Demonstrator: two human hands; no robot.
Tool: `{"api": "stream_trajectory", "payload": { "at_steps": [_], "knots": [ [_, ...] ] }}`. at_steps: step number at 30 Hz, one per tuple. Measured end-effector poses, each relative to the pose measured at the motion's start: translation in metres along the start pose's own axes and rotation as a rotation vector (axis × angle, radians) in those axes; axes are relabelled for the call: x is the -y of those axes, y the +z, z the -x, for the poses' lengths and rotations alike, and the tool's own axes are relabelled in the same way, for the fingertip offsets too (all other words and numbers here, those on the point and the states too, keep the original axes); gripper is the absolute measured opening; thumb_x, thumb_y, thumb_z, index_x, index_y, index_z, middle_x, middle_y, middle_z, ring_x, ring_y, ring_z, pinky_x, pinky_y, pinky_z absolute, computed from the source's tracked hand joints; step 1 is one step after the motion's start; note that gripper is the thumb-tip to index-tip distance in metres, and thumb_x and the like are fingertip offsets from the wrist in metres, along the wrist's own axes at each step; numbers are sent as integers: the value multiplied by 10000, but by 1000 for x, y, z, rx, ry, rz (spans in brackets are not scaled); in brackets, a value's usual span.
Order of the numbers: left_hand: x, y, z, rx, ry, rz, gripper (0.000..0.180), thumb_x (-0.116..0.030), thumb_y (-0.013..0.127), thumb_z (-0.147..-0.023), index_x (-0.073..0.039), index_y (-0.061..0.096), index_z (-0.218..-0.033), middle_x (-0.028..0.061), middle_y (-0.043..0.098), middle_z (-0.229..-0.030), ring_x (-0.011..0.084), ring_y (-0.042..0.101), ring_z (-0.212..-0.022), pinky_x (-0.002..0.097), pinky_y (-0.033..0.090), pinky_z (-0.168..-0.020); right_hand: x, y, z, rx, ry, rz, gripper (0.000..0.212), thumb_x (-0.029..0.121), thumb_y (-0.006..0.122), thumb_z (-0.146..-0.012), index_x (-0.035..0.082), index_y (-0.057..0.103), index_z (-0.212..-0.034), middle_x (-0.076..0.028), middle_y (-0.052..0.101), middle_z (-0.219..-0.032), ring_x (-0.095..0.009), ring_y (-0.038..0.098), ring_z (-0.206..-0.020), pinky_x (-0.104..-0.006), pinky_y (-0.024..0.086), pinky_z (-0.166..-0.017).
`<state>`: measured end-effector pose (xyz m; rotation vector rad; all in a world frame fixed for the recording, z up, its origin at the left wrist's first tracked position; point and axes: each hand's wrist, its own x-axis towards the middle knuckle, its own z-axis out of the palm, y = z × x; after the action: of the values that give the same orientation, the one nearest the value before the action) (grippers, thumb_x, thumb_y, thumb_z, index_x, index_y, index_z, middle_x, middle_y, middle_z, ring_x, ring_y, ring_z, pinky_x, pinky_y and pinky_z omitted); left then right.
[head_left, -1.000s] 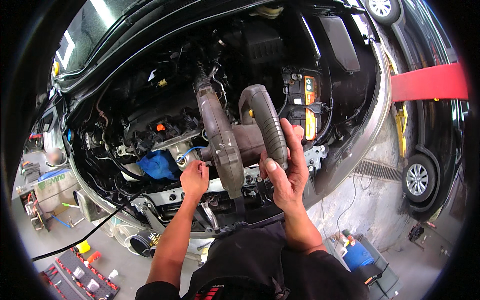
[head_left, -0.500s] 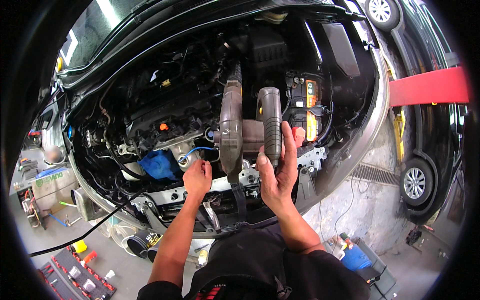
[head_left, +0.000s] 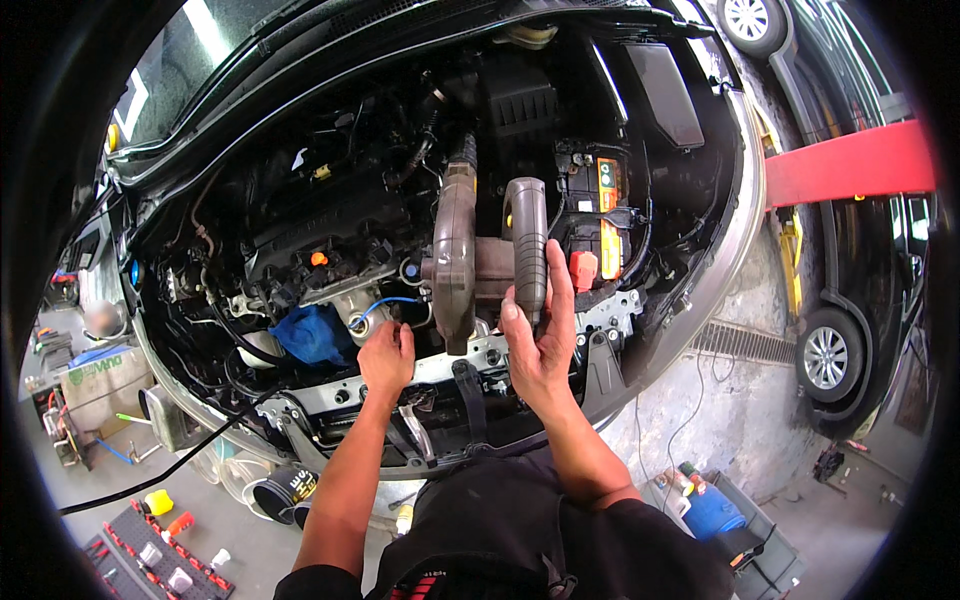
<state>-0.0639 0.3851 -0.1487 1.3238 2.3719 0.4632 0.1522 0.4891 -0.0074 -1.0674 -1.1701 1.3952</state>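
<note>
A grey-brown handheld device [head_left: 456, 260] with a ribbed grip [head_left: 530, 245] is over the front of an open engine bay. My right hand [head_left: 541, 365] is around the lower end of the grip, thumb on one side and long fingers reaching up the other. A thin blue tube or cable [head_left: 385, 302] curves beside the device down to a pale metal opening on the engine [head_left: 362, 320]. Just below that opening, my left hand [head_left: 386, 358] has its fingers curled together. What they hold, if anything, is hidden. A blue cloth [head_left: 309, 336] lies bunched on the engine left of it.
The car battery [head_left: 608, 215] with a red terminal cover [head_left: 583, 270] is right of the device. A metal front crossbar [head_left: 345, 390] runs below my hands. A red lift arm [head_left: 850, 165] reaches in from the right; a grey bin [head_left: 760, 530] stands on the floor.
The view has shifted slightly, moving the engine bay a little left in the picture. Both hands and the device keep nearly the same places over the engine.
</note>
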Motion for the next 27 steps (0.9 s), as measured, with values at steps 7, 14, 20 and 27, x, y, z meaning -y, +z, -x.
{"api": "stream_trajectory", "payload": {
  "at_steps": [7, 14, 20, 27],
  "knots": [
    [1, 2, 3, -11, -18, 40, 280, -328, 652, -1009, -78, 695, -891, 131, 719, -789, 388, 710, -749, 496, 546, -675, 25, -13, 33, -19, -148, 32, 788, -40, 608, -1012, -41, 186, -1678, -159, 545, -1427, -125, 594, -1070, -257, 525, -893],
    [-3, 0, 2, -52, 30, 58, 270, -317, 659, -1010, -83, 688, -879, 116, 703, -767, 380, 695, -722, 485, 536, -661, 41, -12, 26, -206, -243, 45, 803, 24, 607, -1016, -2, 170, -1690, -111, 631, -1167, -89, 576, -850, -235, 495, -751],
    [0, 3, 3, -43, -7, 29, 268, -322, 664, -1008, -85, 691, -885, 123, 708, -780, 377, 701, -736, 484, 538, -670, 68, -28, 53, -175, -68, 38, 773, -2, 577, -1028, -3, 177, -1689, -88, 607, -1159, -76, 555, -825, -231, 498, -716],
    [-5, -2, 1, -25, 7, 22, 275, -323, 661, -1013, -80, 698, -891, 132, 721, -790, 385, 710, -749, 493, 545, -677, 63, -27, 65, -302, 41, 141, 729, 46, 591, -1034, -9, 247, -1674, -21, 594, -896, -71, 551, -723, -236, 492, -676]
  ]
}}
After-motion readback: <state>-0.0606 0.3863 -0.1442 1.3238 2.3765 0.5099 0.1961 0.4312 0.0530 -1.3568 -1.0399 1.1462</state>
